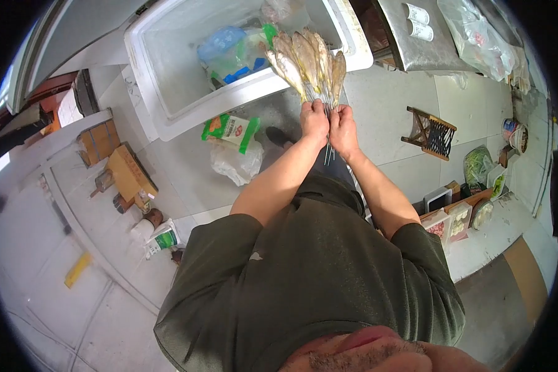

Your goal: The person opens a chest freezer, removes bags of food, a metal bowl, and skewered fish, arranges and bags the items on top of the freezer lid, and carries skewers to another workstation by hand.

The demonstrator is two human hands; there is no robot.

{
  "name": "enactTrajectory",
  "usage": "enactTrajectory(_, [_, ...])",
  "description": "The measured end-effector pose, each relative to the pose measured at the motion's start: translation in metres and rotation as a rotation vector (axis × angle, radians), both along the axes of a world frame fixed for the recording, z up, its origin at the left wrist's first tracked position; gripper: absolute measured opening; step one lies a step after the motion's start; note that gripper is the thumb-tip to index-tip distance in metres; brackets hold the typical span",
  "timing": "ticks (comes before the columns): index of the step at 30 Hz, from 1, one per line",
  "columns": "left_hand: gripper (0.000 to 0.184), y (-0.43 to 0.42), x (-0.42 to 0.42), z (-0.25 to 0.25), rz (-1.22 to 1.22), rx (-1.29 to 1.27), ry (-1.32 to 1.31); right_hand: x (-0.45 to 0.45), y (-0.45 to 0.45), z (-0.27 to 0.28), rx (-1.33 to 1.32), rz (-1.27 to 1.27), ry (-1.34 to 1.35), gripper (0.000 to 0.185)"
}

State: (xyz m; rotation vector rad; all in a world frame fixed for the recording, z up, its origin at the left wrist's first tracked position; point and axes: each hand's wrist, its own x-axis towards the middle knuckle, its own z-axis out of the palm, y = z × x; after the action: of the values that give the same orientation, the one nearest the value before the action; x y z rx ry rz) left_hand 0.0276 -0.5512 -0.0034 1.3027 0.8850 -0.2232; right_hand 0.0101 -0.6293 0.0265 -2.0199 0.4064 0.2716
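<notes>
Several skewered fish (pixel 304 59), yellowish and slender, fan out in a bunch ahead of me. Thin metal skewers run back from them into my hands. My left hand (pixel 315 122) is closed around part of the skewers. Right beside it, my right hand (pixel 343 128) grips the others, and the skewer ends stick out below both hands. The fish are over the near rim of an open white chest freezer (pixel 229 102). Inside the freezer lie a blue plastic bag (pixel 222 42) and green-and-clear packaging.
A green and white food packet (pixel 231 131) and a clear plastic bag (pixel 237 162) are on the floor below the freezer. A small folding stool (pixel 429 133) stands at right. Cardboard boxes (pixel 130 173) are at left. Food trays (pixel 459 220) sit on a shelf at right.
</notes>
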Motion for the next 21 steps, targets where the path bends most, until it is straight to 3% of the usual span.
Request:
enactTrajectory(4, [0.02,0.003,0.0,0.002,0.095,-0.207,0.013,-0.003,-0.003,-0.008,0.108,-0.033,-0.006,0.021])
enactTrajectory(7, [0.02,0.006,-0.001,-0.006,0.057,-0.194,0.049,0.003,-0.006,-0.005,0.133,-0.021,0.066,0.021])
enactTrajectory(12, [0.029,0.003,-0.001,0.001,-0.164,0.249,-0.013,0.002,-0.002,-0.013,0.091,-0.001,-0.017,0.022])
enactTrajectory(16, [0.036,0.008,0.003,0.014,-0.321,0.358,-0.019,0.011,-0.003,-0.002,0.031,0.093,0.024,0.028])
enactTrajectory(18, [0.035,0.011,0.003,-0.002,-0.461,0.379,-0.069,0.008,-0.012,-0.034,0.031,0.159,0.101,0.032])
enactTrajectory(21, [0.033,0.012,0.008,-0.002,-0.563,0.311,-0.052,0.009,-0.018,-0.044,-0.02,0.214,0.008,0.031])
